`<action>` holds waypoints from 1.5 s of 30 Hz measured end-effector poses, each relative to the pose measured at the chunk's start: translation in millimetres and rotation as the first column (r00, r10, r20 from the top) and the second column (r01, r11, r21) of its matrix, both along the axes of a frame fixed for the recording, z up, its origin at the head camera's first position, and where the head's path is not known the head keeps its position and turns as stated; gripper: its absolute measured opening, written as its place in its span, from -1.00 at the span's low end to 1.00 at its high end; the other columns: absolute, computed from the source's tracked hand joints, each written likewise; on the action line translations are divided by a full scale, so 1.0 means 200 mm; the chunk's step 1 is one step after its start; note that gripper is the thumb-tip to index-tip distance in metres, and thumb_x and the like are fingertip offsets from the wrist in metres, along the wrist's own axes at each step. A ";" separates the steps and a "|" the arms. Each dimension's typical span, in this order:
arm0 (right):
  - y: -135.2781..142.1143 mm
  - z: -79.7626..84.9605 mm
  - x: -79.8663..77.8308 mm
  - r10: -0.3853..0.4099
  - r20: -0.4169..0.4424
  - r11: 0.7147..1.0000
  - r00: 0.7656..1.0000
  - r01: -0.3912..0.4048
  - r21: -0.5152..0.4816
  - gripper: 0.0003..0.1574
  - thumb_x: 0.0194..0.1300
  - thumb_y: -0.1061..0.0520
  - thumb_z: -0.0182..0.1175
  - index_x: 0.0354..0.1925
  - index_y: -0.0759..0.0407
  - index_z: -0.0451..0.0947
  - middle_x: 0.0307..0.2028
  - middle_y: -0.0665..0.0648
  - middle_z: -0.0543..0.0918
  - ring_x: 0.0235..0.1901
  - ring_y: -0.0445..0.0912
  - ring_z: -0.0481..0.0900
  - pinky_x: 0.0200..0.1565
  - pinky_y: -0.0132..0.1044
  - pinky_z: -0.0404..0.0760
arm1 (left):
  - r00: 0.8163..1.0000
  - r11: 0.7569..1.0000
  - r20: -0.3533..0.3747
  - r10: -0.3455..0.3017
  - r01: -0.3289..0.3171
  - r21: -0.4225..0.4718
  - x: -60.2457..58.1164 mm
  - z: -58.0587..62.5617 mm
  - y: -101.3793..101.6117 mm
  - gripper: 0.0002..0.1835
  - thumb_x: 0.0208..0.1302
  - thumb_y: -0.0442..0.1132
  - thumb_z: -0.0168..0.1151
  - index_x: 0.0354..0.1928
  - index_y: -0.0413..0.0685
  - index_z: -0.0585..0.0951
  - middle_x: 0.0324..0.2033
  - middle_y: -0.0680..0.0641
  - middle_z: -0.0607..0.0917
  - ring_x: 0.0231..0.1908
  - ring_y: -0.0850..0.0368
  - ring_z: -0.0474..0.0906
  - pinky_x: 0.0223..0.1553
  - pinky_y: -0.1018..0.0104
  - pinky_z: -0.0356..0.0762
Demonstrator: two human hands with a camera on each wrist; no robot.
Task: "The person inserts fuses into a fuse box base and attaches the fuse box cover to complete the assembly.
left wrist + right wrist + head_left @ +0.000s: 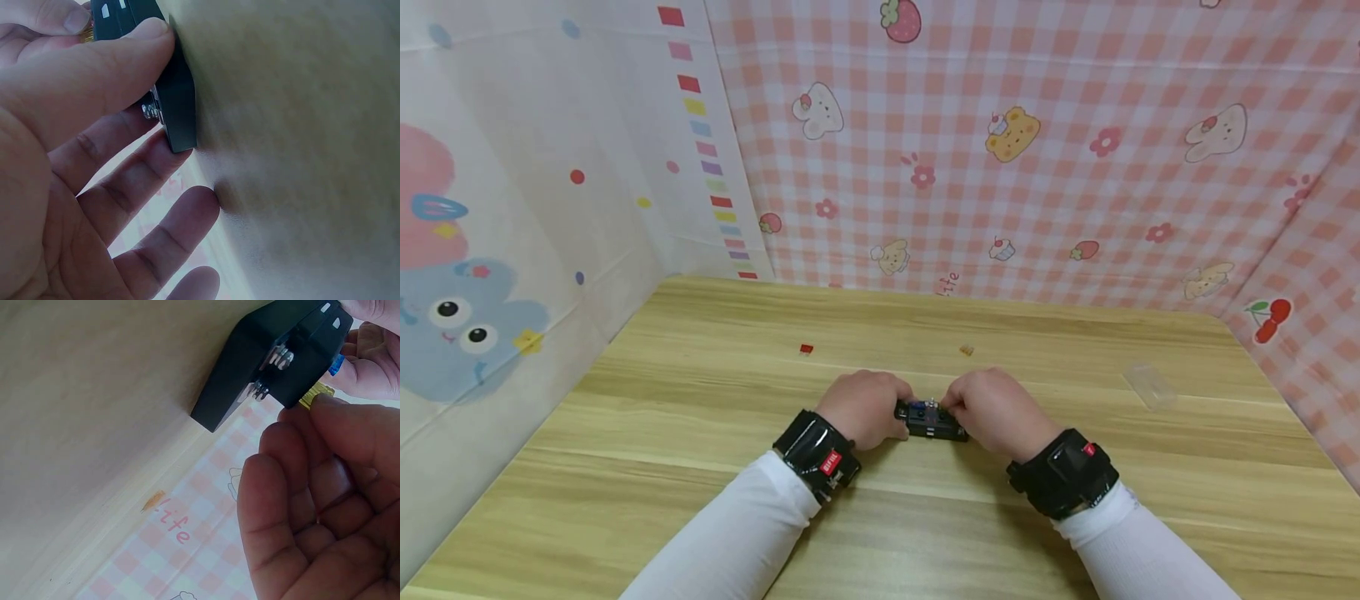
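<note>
A black fuse block [930, 421] with metal screw terminals sits between both hands above the wooden table. Its left end is gripped by my left hand [867, 408], thumb on one side and fingers on the other, as the left wrist view shows closely. A small yellow blade fuse [315, 394] is pinched between thumb and index finger of my right hand [996, 412], right at the block's top. Beside it a blue fuse [337, 365] shows at the block. Whether the yellow fuse's prongs are inside the block is hidden.
Behind the hands on the table [715, 367] lie a red blade fuse [806, 349] and an orange one [966, 350]. A clear plastic cover [1150, 386] rests at the right. Patterned cloth [970, 200] hangs along the table's back and sides.
</note>
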State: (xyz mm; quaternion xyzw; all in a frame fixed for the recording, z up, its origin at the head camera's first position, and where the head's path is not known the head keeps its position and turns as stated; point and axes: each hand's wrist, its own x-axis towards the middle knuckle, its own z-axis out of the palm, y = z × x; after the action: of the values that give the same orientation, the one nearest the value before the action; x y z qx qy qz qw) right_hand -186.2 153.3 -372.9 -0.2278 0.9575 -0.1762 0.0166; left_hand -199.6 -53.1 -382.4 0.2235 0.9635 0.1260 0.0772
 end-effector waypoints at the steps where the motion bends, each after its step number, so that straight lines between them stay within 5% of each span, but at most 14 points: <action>1: 0.00 0.00 0.00 0.002 -0.003 1.000 1.000 -0.002 0.003 -0.82 0.33 0.30 0.38 -0.22 0.07 0.85 -0.31 -0.03 0.81 -0.38 -0.22 0.56 -0.24 -0.28 0.62 | 1.000 1.000 -0.001 0.000 0.000 -0.001 0.00 0.00 0.00 -0.61 0.15 -0.02 0.61 0.05 0.24 0.79 -0.10 0.15 0.80 -0.22 0.16 0.59 -0.07 0.15 0.55; 45: -0.01 0.01 0.01 0.037 -0.038 0.999 0.999 -0.036 0.015 -0.83 0.31 0.33 0.37 -0.26 0.11 0.84 -0.33 -0.02 0.80 -0.41 -0.23 0.55 -0.29 -0.31 0.61 | 1.000 1.000 -0.018 -0.003 0.003 -0.002 0.00 0.00 0.00 -0.64 0.13 -0.02 0.62 -0.01 0.26 0.80 -0.16 0.17 0.80 -0.26 0.18 0.58 -0.12 0.17 0.53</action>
State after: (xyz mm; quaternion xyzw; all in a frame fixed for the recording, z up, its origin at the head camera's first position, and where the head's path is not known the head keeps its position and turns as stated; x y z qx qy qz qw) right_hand -183.7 150.6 -370.6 -0.2485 0.9545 -0.1648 0.0028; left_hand -199.5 -53.0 -383.4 0.2262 0.9639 0.1229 0.0688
